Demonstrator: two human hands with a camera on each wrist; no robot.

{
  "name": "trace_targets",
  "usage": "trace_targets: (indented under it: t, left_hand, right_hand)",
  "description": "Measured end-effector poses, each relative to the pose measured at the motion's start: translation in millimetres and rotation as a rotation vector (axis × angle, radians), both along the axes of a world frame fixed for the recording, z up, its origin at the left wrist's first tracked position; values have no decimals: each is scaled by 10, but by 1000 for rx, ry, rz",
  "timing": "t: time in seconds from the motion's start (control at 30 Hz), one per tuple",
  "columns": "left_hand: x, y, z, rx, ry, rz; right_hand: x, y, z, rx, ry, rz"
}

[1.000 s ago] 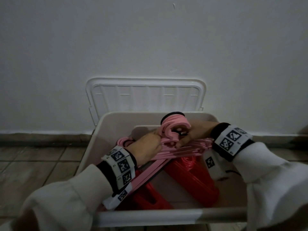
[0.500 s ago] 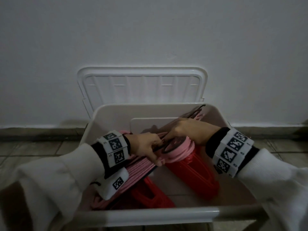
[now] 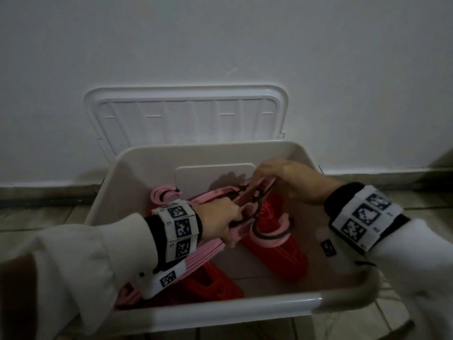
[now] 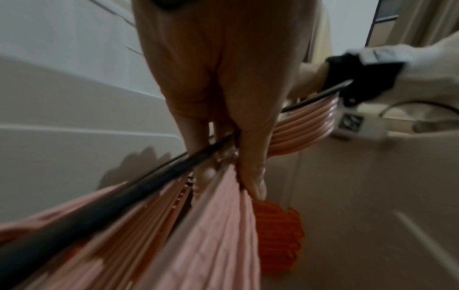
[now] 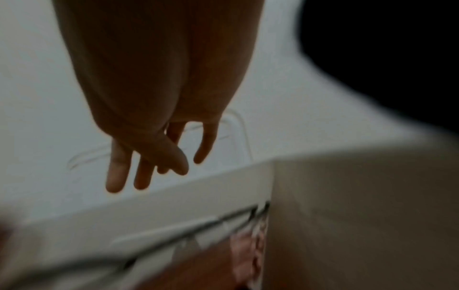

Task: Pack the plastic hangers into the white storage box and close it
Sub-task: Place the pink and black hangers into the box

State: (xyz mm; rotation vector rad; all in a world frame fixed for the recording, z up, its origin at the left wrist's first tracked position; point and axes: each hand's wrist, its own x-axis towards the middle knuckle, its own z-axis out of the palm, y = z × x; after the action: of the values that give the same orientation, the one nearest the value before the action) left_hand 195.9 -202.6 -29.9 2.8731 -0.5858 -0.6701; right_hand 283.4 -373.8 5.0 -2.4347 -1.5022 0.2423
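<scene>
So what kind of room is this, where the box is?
Probably a room in a home, though I can't tell which one. The white storage box sits on a tiled floor against a plain white wall, its lid leaning there. Curtains show in the left wrist view.

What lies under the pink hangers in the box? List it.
Red hangers lie on the box floor beneath the pink hangers. Anything below the left hand and its sleeve is hidden.
</scene>
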Motion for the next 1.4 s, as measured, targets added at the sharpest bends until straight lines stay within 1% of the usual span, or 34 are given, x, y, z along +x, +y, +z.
trace_targets:
  t: [0.03, 0.07, 0.13, 0.2, 0.23, 0.3, 0.4, 0.5, 0.67, 0.77, 0.83, 0.87, 0.93, 1.0, 1.03, 1.13, 1.23, 1.3, 1.4]
  left_hand:
    - [-18, -29, -43, 30, 5, -13]
    - [-39, -62, -84, 53, 10, -23]
    - [-72, -161, -139, 75, 19, -31]
    - [-73, -259, -191, 75, 21, -38]
    - [-80, -301, -200, 80, 29, -44]
    - [-94, -357, -243, 102, 66, -57]
    - [-84, -408, -337, 119, 154, -50]
    - [-70, -428, -284, 82, 253, -46]
    - [-5, -260, -156, -115, 410, 26]
    - [22, -124, -154, -214, 373, 32]
    - [36, -55, -162, -271, 330, 107]
    - [42, -22, -169, -237, 268, 141]
    - [48, 38, -217, -56, 140, 195]
    - [36, 64, -310, 105, 136, 242]
    - [25, 63, -359, 141, 145, 265]
    - [5, 49, -461, 183, 126, 326]
    - [21, 88, -463, 210, 81, 292]
    - [27, 137, -459, 237, 100, 260]
    - [34, 163, -484, 255, 108, 259]
  right_hand:
    - [51, -43, 46, 17, 35, -55]
    - [78, -68, 78, -24, 86, -101]
    - [45, -51, 86, -268, 188, -130]
    - [-43, 20, -1, -528, 218, -115]
    - [-89, 61, -44, -621, 214, -119]
    - [-120, 122, -107, -704, 211, -127]
    - [-81, 164, -151, -725, 253, -131]
    - [-33, 224, -255, -759, 226, -141]
    - [25, 270, -494, -822, 137, -179]
    - [102, 328, -512, -741, 115, -197]
    - [123, 383, -520, -648, 88, -218]
    - [132, 402, -553, -626, 77, -234]
    - [127, 424, -651, -653, 83, -271]
    - [92, 438, -745, -688, 122, -319]
    - [76, 448, -780, -681, 149, -335]
    - [31, 489, -852, -663, 207, -341]
    - [21, 536, -865, -657, 214, -324]
    - [25, 557, -858, -664, 225, -316]
    - [52, 572, -812, -673, 203, -286]
